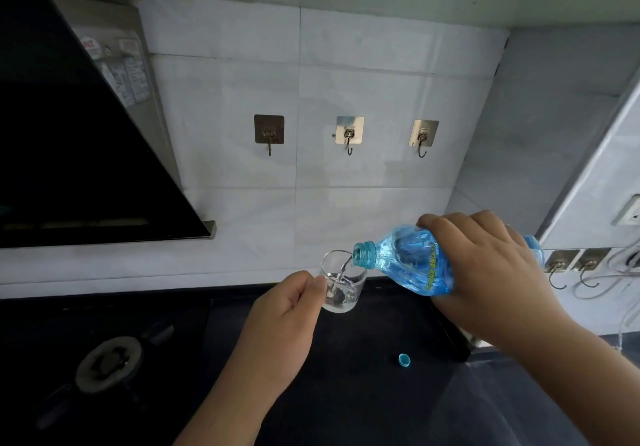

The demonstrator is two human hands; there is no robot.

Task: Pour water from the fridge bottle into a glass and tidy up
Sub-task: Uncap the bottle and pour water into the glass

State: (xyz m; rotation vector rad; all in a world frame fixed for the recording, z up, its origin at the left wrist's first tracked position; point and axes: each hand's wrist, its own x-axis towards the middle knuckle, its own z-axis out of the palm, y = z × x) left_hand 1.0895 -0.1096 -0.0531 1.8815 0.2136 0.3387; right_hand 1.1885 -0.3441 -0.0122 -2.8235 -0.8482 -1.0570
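Note:
A small clear glass (343,282) is lifted above the black counter, and my left hand (287,310) grips its left side. My right hand (485,272) wraps around a blue plastic water bottle (405,260), which is tipped almost level with its open neck over the glass rim. A thin stream of water runs from the neck into the glass, which holds a little water at the bottom. The bottle's blue cap (404,359) lies loose on the counter below the bottle.
A gas burner (110,364) sits on the black hob at the lower left. A black range hood (69,133) hangs at the left. Three stick-on hooks (349,135) are on the white tiled wall, with more hooks and cables (588,269) at the right.

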